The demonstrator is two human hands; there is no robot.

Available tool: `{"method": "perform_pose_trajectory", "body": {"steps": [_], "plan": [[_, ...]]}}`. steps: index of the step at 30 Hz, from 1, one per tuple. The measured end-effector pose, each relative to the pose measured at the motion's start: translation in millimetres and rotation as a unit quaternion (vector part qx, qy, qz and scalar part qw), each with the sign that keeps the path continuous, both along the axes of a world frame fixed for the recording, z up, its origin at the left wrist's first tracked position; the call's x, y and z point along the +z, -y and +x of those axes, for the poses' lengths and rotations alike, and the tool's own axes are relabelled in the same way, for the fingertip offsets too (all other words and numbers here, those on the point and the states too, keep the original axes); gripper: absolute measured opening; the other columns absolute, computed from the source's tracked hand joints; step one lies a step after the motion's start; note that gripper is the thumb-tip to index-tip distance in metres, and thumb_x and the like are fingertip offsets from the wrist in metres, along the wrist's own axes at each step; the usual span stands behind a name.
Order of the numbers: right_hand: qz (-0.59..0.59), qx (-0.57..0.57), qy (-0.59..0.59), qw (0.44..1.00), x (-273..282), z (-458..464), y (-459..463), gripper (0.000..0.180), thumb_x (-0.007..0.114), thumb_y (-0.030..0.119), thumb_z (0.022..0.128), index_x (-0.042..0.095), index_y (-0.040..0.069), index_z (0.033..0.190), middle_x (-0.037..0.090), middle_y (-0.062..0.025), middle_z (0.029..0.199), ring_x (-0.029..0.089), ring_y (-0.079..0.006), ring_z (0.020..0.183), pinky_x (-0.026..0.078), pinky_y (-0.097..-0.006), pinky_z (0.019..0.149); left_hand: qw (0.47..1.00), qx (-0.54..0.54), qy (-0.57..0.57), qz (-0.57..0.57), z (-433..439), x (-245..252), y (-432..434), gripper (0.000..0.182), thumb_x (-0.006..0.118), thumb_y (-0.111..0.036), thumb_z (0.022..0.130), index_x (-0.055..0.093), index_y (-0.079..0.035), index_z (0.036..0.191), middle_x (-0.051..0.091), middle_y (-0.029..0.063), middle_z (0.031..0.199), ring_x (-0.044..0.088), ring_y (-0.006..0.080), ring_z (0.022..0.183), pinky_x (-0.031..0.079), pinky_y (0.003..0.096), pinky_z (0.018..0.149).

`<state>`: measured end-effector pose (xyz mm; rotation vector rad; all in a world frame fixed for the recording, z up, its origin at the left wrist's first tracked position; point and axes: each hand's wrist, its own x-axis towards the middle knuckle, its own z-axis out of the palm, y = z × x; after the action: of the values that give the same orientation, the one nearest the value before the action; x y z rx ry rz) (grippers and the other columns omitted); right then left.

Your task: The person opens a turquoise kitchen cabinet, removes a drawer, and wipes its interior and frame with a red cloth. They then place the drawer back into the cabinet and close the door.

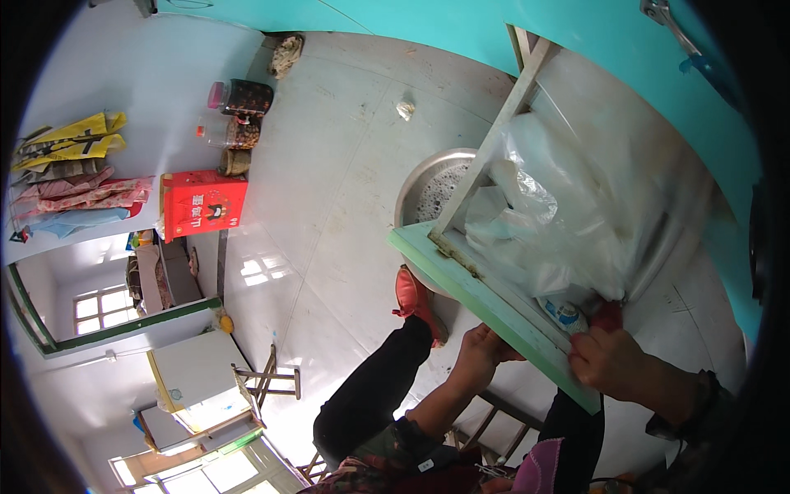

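Observation:
An open drawer with a pale green front (494,315) juts out of a turquoise cabinet. My left hand (484,355) is at the outer side of the drawer front, its fingertips partly hidden behind the edge. Over the drawer's inner side, my right hand (602,361) is closed on a red cloth-like item (607,316). Beside that item lies a blue and white packet (565,313). Clear and white plastic bags (543,204) fill much of the drawer.
A metal basin (413,185) of sudsy water stands on the floor, partly under the drawer. Against the wall are a red carton (207,204) and plastic jars (250,97). A folding stool (268,373) stands farther off. A crumpled scrap (405,110) lies on the tiles.

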<state>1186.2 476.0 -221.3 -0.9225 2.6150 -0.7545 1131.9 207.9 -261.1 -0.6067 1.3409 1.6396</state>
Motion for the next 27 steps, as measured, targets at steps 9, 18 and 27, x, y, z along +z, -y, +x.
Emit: {"method": "perform_pose_trajectory", "body": {"steps": [9,18,27], "plan": [[-0.175,-0.11,-0.121,0.971,-31.2,-135.5,72.1,0.009,0.064,0.013,0.072,0.063,0.004,0.074,0.057,-0.0076,0.086,0.062,-0.022,0.08,0.054,-0.0326,0.058,0.992,-0.05,-0.1,-0.065,-1.1,3.1,-1.3,0.026,0.051,-0.024,0.101,0.061,0.001,0.101,0.067,0.0081,0.088,0.066,0.0165,0.074,0.055,0.0299,0.067],[-0.017,0.014,-0.044,0.999,-2.6,-12.2,3.9,0.014,0.069,0.012,0.07,0.071,0.001,0.077,0.064,-0.0115,0.084,0.065,-0.0241,0.082,0.057,-0.0323,0.06,0.985,-0.016,-0.153,-0.073,0.0,1.9,-8.8,0.02,0.052,-0.013,0.101,0.066,0.001,0.098,0.068,0.0083,0.087,0.064,0.0174,0.071,0.052,0.0302,0.063],[0.096,-0.14,0.157,0.973,24.5,62.8,-76.0,0.019,0.066,0.008,0.075,0.067,0.009,0.094,0.062,-0.0044,0.096,0.058,-0.017,0.076,0.052,-0.0296,0.063,0.975,-0.057,-0.174,-0.126,2.3,-1.1,-6.8,0.02,0.054,-0.014,0.1,0.066,-0.001,0.091,0.061,0.0008,0.074,0.053,0.0091,0.063,0.041,0.0237,0.056]]}}
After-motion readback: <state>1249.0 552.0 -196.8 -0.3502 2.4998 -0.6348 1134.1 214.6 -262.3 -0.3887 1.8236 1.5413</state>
